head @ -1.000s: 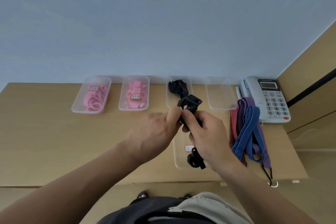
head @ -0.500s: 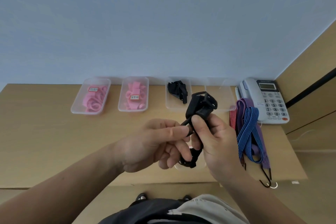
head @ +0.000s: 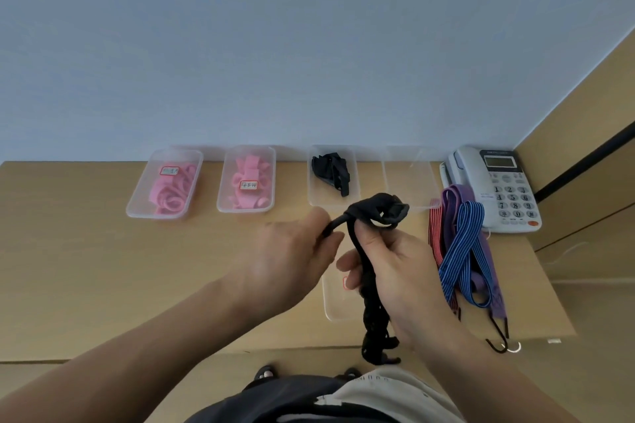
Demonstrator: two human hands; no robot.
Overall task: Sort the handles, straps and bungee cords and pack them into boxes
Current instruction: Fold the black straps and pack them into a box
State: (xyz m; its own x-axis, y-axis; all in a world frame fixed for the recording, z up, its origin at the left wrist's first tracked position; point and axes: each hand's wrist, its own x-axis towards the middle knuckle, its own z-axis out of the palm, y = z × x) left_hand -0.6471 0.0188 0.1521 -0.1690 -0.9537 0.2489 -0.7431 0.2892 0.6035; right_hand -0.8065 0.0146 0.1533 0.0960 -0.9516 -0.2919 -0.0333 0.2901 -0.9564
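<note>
While raised over the desk point(head: 86, 268), a strap point(head: 374, 323) is gripped at two places.
One end is pinched by the left hand point(head: 292, 257); the middle is clasped by the right hand point(head: 402, 271).

Matt wood-look table point(head: 86, 268), clear smooth plastic boxes point(head: 139, 191), black woven cloth strap point(head: 372, 319), striped fabric bungee cords point(head: 460, 251) w/ metal hooks point(head: 498, 344), glossy plastic phone point(head: 508, 196).

Four boxes point(head: 164, 184) line the desk's point(head: 86, 268) back edge; bungee cords point(head: 460, 251) lie before the telephone point(head: 494, 189).
</note>
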